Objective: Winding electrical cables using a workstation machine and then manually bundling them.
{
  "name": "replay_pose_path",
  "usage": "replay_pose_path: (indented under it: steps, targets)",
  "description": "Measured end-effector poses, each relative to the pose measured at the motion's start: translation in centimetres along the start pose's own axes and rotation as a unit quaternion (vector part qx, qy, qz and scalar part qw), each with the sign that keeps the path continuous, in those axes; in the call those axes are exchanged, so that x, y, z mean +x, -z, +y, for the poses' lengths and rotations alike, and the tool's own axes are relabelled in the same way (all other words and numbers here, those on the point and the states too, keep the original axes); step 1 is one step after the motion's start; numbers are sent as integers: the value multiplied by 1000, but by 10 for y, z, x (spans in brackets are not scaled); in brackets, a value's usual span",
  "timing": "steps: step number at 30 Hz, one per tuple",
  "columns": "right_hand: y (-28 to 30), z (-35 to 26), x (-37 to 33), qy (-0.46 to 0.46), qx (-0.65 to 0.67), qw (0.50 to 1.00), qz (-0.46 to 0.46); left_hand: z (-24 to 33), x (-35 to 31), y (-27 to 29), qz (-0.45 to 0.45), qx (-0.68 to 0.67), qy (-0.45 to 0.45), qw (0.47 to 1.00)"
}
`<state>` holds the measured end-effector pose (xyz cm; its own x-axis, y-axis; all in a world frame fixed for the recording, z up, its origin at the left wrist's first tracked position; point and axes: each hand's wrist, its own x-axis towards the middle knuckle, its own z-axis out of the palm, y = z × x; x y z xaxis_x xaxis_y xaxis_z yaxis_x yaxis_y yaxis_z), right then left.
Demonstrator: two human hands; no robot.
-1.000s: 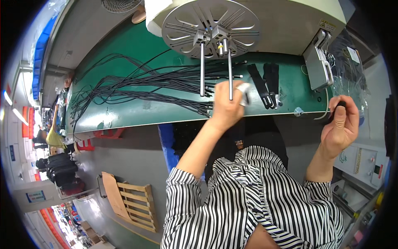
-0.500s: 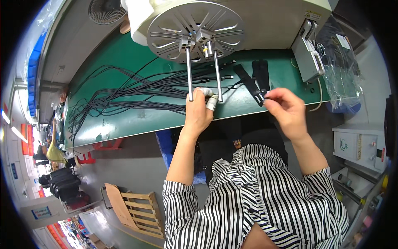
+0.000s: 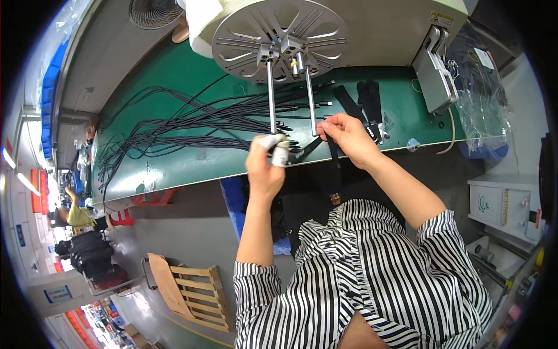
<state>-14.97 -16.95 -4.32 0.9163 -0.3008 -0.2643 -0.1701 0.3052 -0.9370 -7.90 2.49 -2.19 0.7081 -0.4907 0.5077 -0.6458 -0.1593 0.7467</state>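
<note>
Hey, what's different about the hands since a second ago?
The right hand came left from the far right to the rods, holding a black strap. The left hand moved left, closer to the body. The cables stayed put.

A factory workshop was indicated — black cables were spread across a green-topped workbench, a slotted metal disc was mounted on a bulky machine, and a wooden pallet was seen on the grey floor.

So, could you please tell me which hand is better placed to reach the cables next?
Probably the left hand: it is nearer the cables, while the right hand holds a black strap.
</note>
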Motion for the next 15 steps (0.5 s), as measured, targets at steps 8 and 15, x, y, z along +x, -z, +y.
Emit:
replay_pose_path:
  steps: [8, 15]
  targets:
    - [8, -23, -24, 67, 18, 998, 6, 101, -15, 23, -53, -220, 65, 972]
    - [8, -51, -74, 147, 83, 983, -70, 91, -6, -5, -49, -234, 102, 966]
